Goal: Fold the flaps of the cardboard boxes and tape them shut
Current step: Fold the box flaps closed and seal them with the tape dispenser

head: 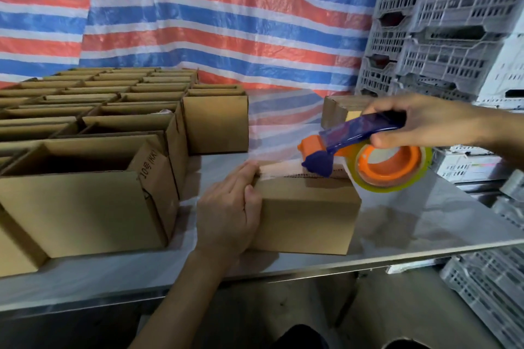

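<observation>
- At the near table edge, left-hand fingers (243,177) curl over the top-left end of the small box (306,218), thumb on its front face; they pin the start of the tape strip (279,171) to the cardboard; left hand (226,207) grips the box and holds it down
- right-hand fingers (397,139) wrap the blue handle of the tape dispenser (351,136); right hand (422,122) holds it tilted, orange-and-blue nose touching the box top near the right end; tape roll (391,164) hangs past the box's right edge
- small box: plain brown cardboard, flaps folded flat; sits on the table (425,224) close to the near edge; clear tape shows along the top seam from the left end to the dispenser nose; can't tell whether it is stuck flat under the nose
- progress on this box, my read: fold done, strip nearly across; left to do: carry it over the right edge, cut, press down
- one shut box (337,110) sits further back on the table, near the right hand; looks finished, but tape on it isn't clear
- open boxes (85,207) fill the left of the table in rows, flaps up, none taped as far as I can see; nearest has "10号" printed on a side flap; so the bulk of the job is ahead
- behind: striped tarp (226,22); grey crates (453,37) stacked at right
</observation>
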